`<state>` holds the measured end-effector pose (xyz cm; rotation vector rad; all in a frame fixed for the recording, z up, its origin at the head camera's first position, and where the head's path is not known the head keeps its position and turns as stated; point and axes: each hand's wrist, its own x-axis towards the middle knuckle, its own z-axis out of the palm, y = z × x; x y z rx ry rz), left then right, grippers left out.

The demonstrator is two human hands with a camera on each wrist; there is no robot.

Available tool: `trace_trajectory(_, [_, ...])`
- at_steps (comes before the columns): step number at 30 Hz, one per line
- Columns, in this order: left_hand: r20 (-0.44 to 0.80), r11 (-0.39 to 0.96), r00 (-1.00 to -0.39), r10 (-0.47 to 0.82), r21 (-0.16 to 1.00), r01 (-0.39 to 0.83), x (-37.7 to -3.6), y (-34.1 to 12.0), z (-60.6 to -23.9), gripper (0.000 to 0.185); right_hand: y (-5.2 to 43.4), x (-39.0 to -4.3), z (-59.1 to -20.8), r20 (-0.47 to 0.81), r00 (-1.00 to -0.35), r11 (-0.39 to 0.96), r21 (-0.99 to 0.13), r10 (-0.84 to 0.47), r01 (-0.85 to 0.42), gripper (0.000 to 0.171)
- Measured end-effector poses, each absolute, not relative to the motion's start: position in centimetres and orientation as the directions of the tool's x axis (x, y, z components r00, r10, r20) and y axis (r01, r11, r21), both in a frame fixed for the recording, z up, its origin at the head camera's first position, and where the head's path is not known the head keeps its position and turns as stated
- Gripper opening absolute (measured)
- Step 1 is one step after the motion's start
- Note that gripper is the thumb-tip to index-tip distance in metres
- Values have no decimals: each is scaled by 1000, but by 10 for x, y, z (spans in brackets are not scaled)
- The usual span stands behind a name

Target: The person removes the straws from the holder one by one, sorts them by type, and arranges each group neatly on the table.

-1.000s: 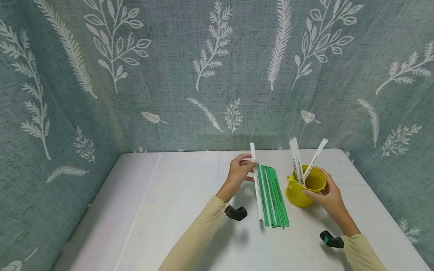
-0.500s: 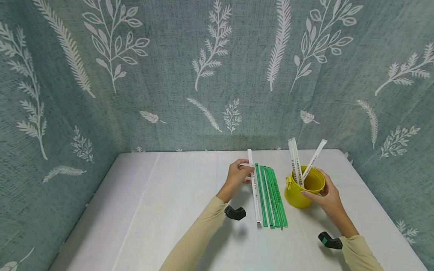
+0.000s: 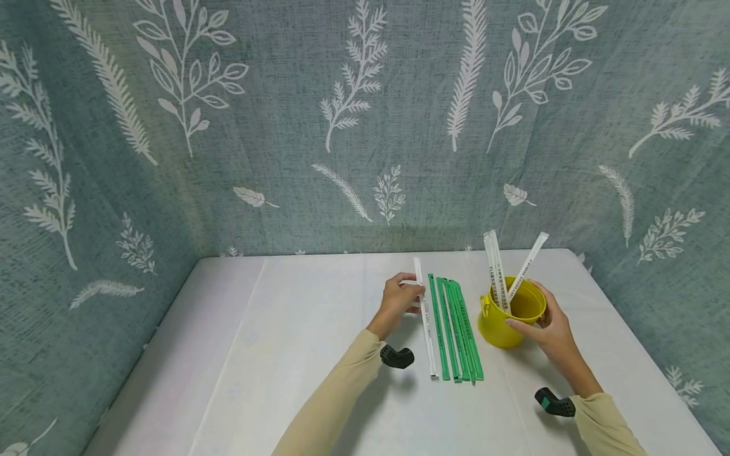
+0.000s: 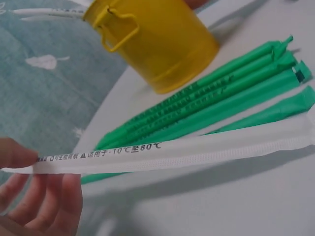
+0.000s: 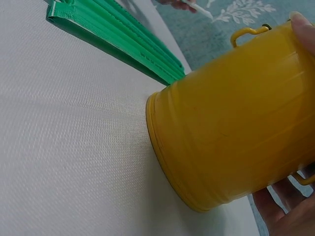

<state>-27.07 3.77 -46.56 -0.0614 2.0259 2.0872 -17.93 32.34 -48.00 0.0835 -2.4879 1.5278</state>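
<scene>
My left hand [image 3: 395,301] pinches a white paper-wrapped straw [image 3: 428,332] near its far end, thumb on one side and fingers on the other. In the left wrist view this wrapped straw [image 4: 197,147] has dark printed characters and lies across the view. Just right of it, several green wrapped straws [image 3: 457,332] lie side by side on the table. My right hand [image 3: 556,332] holds a small yellow bucket [image 3: 495,330] around its rim and side. Inside the bucket, several white wrapped straws [image 3: 494,266] lean, with one [image 3: 531,259] tilted to the right.
A white cloth covers the table [image 3: 296,342]. Behind and at both sides hangs a grey-green curtain [image 3: 285,158] with white leaf patterns. The bucket shows small yellow loops [image 4: 118,34] on its side.
The white straw in my left hand has shifted slightly left and nearer to me, widening the gap from the green straws. My right hand stays on the bucket.
</scene>
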Motion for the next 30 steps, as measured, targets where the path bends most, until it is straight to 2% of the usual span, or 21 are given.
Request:
trace_trajectory(15, [-174,87,-983,60,982,-169,-275,50,-479,32,325,-181,-480,232,-971,424,-886,54,-188,87])
trace_trajectory(24, [-137,147,-990,20,980,-133,-275,55,-488,24,325,-180,-477,210,-976,428,-889,61,-165,88])
trace_trajectory(30, [-47,271,-999,-11,961,-48,-272,57,-490,26,325,-181,-480,217,-974,437,-884,66,-168,87])
